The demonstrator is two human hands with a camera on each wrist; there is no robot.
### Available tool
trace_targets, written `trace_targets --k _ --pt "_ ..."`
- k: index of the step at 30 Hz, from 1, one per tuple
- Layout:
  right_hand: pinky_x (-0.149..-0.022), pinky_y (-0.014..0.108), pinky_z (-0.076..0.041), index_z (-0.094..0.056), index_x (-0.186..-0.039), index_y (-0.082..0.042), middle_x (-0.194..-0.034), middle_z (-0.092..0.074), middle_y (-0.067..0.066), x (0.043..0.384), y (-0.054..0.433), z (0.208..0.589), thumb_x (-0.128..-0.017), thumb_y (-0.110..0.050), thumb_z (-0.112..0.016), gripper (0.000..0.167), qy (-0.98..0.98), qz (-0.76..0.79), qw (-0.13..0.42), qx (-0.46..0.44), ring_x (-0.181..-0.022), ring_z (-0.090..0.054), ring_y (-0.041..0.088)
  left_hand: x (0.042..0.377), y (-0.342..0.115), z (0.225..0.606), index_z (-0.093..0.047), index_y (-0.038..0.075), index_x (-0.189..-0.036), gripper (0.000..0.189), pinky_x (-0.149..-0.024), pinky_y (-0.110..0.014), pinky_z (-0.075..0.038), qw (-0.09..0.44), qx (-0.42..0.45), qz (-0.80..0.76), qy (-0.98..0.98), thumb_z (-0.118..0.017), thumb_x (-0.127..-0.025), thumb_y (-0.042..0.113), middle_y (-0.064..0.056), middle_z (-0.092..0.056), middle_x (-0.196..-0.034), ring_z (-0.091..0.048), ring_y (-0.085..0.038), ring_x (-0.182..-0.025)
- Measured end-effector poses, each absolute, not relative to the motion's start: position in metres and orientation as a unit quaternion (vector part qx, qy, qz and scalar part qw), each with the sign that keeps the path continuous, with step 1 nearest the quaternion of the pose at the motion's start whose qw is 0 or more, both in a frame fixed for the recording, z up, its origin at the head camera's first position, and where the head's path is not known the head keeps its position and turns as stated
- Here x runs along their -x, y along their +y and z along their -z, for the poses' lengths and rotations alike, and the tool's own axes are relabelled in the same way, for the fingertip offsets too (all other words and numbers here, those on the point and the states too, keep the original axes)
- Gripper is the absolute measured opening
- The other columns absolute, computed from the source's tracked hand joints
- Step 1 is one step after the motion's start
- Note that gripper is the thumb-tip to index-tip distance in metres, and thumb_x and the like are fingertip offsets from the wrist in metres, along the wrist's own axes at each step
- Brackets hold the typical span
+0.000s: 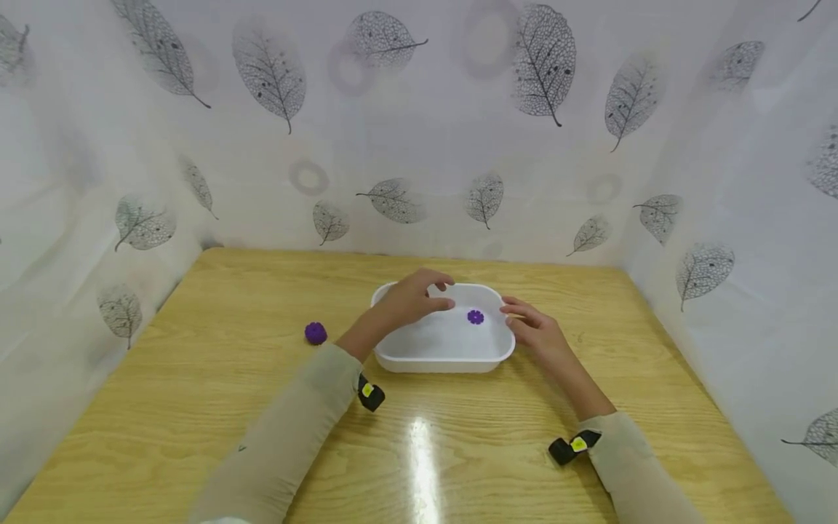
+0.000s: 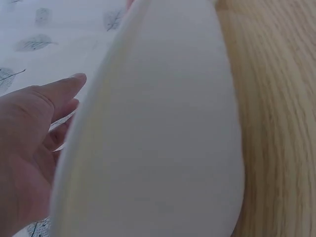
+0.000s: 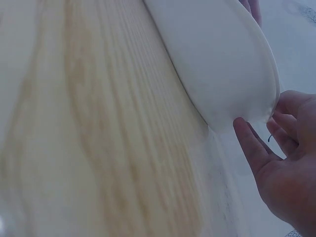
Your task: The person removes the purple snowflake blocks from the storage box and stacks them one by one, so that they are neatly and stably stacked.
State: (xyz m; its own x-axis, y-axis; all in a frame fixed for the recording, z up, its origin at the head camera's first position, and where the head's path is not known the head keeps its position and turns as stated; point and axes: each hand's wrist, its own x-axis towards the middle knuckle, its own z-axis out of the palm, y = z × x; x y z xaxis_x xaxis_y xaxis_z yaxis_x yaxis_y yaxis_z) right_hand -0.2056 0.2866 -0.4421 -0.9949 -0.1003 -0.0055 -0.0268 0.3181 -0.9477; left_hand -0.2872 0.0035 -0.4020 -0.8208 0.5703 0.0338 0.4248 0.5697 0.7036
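A white oval-cornered plastic basin (image 1: 444,365) sits on the wooden table. Inside it, toward the right, lies a small purple flower-shaped piece (image 1: 475,317). My left hand (image 1: 412,297) hovers over the basin's left part, thumb and fingers apart with nothing visible between them. At the basin's right end, my right hand (image 1: 535,331) holds the rim. In the right wrist view its thumb (image 3: 249,145) touches the outer wall while the other fingers reach the rim's far side. Left of the basin, a purple scalloped lump (image 1: 316,333) stands on the table.
The wooden table (image 1: 216,378) runs back to a white sheet (image 1: 419,145) printed with grey leaves, which also covers both sides. A black wrist camera (image 1: 371,393) is strapped to the left sleeve, another black wrist camera (image 1: 567,448) to the right.
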Motion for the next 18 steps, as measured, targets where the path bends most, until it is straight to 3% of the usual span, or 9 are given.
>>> trace_targets --k 5,18 --pt "-0.093 0.022 -0.054 -0.057 -0.137 0.002 -0.16 -0.04 0.006 0.206 0.287 0.441 -0.102 -0.032 -0.061 0.048 0.805 0.59 0.031 0.042 -0.143 -0.043 0.033 0.29 0.031 0.41 -0.06 0.017 -0.138 0.049 -0.099 -0.04 -0.05 0.118 -0.303 -0.33 0.886 -0.069 -0.095 0.039 -0.003 -0.064 -0.13 -0.059 -0.023 -0.121" --pt "-0.092 0.021 -0.054 -0.059 -0.136 -0.003 -0.16 -0.041 0.006 0.206 0.288 0.443 -0.103 -0.032 -0.06 0.045 0.811 0.582 0.026 0.053 -0.138 -0.048 0.033 0.291 0.069 0.427 -0.059 0.017 -0.139 0.051 -0.097 -0.032 -0.05 0.13 -0.347 -0.253 0.894 -0.07 -0.095 0.039 0.0 -0.066 -0.128 -0.061 -0.015 -0.115"
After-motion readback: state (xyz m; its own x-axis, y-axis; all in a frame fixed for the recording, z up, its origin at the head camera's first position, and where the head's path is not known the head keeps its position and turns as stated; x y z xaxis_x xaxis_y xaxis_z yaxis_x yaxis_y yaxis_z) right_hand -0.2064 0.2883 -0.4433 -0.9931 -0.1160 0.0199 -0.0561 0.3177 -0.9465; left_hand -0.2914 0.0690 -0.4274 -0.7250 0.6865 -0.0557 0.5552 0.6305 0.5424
